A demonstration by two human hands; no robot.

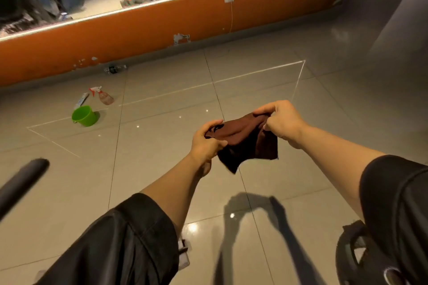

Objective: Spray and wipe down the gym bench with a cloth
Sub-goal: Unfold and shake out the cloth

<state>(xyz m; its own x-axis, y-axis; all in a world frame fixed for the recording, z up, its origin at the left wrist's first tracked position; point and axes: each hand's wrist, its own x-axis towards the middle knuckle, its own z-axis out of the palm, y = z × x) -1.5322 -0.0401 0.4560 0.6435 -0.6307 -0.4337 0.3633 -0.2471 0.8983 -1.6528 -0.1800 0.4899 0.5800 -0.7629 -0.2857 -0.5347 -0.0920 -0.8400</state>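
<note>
Both hands' fingers pinch the cloth (245, 139): left hand (207, 143) and right hand (281, 122) hold its top edge in the air. The spray bottle (104, 96) lies on the floor, well apart. No bench is seen, so wiping dry is the risk.

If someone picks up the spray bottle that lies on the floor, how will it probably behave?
The spray bottle lies on its side by the green bucket, so a push would likely roll it on the glossy tiles. It looks like thin clear plastic, probably light. How full it is, I cannot tell. Both hands hold the cloth, so one must let go first.
</note>
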